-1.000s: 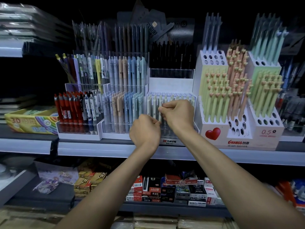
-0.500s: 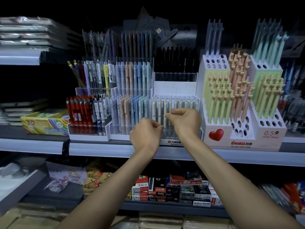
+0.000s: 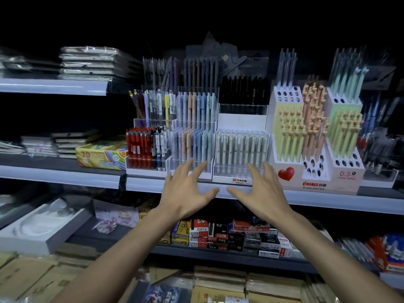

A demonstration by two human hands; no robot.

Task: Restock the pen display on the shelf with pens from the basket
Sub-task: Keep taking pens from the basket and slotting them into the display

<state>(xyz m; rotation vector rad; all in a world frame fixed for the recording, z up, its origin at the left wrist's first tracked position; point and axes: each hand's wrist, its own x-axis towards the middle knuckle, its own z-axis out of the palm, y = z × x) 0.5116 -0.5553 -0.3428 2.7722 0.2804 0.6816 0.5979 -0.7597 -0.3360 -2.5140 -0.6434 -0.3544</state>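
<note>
A clear pen display (image 3: 241, 171) stands on the middle shelf (image 3: 317, 200), filled with a row of pale green pens (image 3: 240, 147). My left hand (image 3: 188, 191) is spread open just below and left of it, in front of the shelf edge. My right hand (image 3: 262, 191) is spread open below its right half, fingertips near the display's base. Both hands hold nothing. No basket is in view.
Left of the display stand clear racks of pastel pens (image 3: 192, 145) and red pens (image 3: 140, 147). A white cardboard stand with heart-topped pens (image 3: 314, 136) sits to the right. A yellow box (image 3: 100, 156) lies further left. Small boxes (image 3: 229, 235) fill the lower shelf.
Both hands have pulled back and down from the green pens and opened wide; before, their fingers were pinched at the pen row. The camera has tilted down a little.
</note>
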